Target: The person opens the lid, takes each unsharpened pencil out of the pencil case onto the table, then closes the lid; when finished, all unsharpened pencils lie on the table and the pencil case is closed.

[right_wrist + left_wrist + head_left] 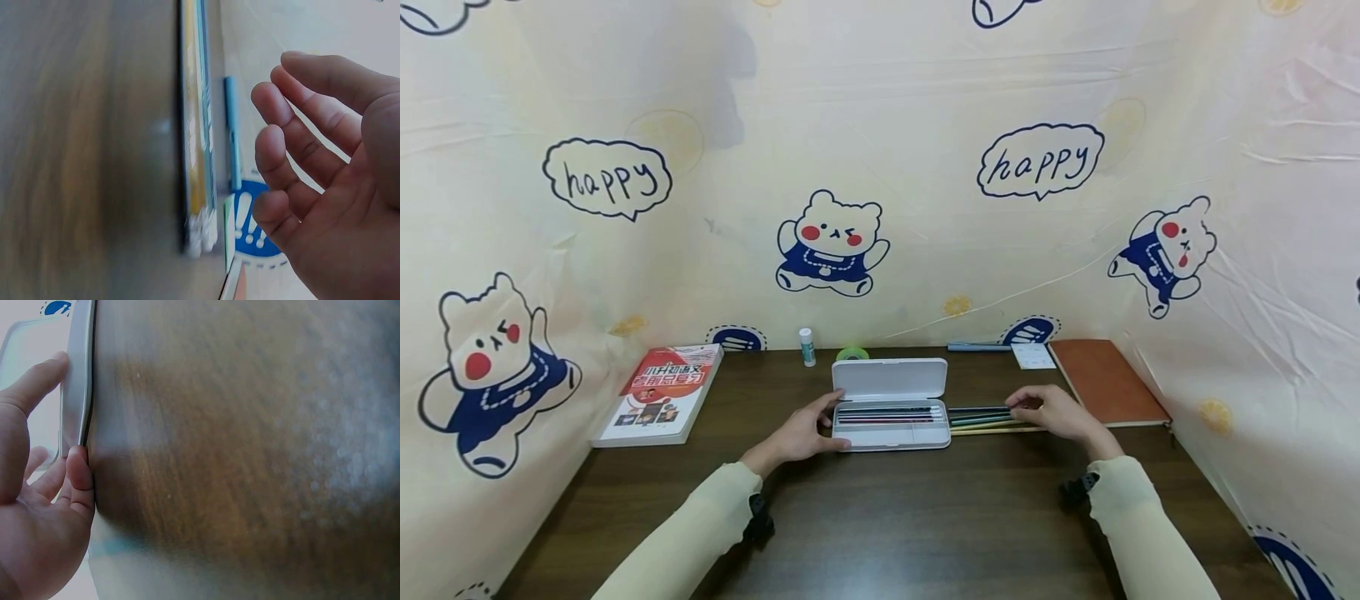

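A white pencil case (891, 444) lies with its lid (890, 380) raised, several pencils (887, 416) in a row inside. My left hand (801, 431) holds the case by its left end, thumb at the front and fingers at the side and behind. The left wrist view shows the thumb and fingertips against the edge of the case (76, 381). To the right of the case lie several loose pencils (985, 422), dark, green and yellow. Above their right ends is my right hand (1056, 411), fingers loosely bent with nothing between them; the right wrist view shows it apart from the pencils (199, 125).
A book (662, 392) lies at the left. Behind the case are a glue stick (807, 347) and a green tape roll (852, 354). At the back right are a blue pen-like stick (977, 347), a white card (1033, 357) and a brown notebook (1108, 382). Printed cloth surrounds the table.
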Tool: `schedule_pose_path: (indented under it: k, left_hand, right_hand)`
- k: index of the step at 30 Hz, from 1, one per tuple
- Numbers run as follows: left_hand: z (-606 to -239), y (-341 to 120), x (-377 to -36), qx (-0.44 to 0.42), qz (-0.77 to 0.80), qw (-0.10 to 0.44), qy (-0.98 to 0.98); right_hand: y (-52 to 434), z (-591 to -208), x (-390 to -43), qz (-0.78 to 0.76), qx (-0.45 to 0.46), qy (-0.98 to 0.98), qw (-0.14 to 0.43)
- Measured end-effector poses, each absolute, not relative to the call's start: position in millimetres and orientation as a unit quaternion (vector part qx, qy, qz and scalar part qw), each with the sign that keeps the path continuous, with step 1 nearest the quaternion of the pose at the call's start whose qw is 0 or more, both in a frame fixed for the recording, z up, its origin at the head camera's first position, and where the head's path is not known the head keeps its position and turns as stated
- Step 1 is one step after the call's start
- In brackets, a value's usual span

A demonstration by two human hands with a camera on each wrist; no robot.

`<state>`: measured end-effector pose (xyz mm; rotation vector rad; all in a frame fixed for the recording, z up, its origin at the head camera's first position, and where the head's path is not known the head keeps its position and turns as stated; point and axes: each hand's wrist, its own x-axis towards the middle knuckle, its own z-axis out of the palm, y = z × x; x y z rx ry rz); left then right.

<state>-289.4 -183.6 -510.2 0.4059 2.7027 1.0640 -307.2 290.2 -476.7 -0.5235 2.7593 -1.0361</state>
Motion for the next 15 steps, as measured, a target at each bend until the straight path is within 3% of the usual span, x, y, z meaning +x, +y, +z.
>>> schedule_pose_path:
  k: [15]
  left_hand:
    - [-511,-183,-289,0.136,0.361,0.104,0.917]
  right_hand:
    - [225,-470,-316,-0.337,-0.241,0.906,0.085]
